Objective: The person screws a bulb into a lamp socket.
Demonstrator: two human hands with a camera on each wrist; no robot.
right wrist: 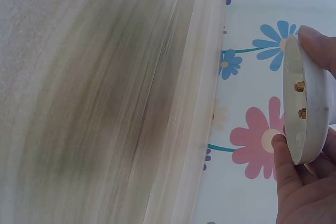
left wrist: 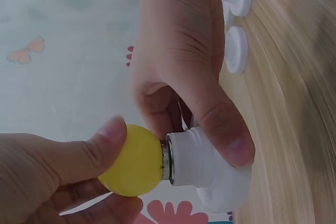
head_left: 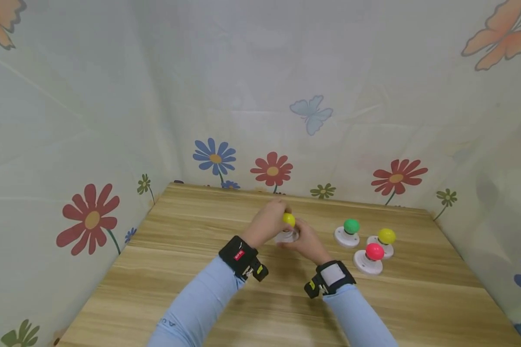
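My left hand (head_left: pixel 268 224) pinches a round yellow light bulb (left wrist: pixel 137 162) between thumb and fingers. The bulb's metal collar sits at the mouth of a white lamp holder (left wrist: pixel 223 182), with a narrow silver band still showing between them. My right hand (head_left: pixel 309 243) grips that holder around its body, thumb on the near side in the left wrist view. From the right wrist view the holder (right wrist: pixel 317 108) is raised off the table, its hollow underside and two brass screws (right wrist: pixel 299 86) visible.
To the right on the wooden table (head_left: pixel 199 212) stand three white holders with bulbs: a green bulb (head_left: pixel 351 226), a yellow bulb (head_left: pixel 387 236) and a pink-red bulb (head_left: pixel 375 251). A pale curtain (head_left: pixel 243 72) with flowers and butterflies surrounds the table's back and sides.
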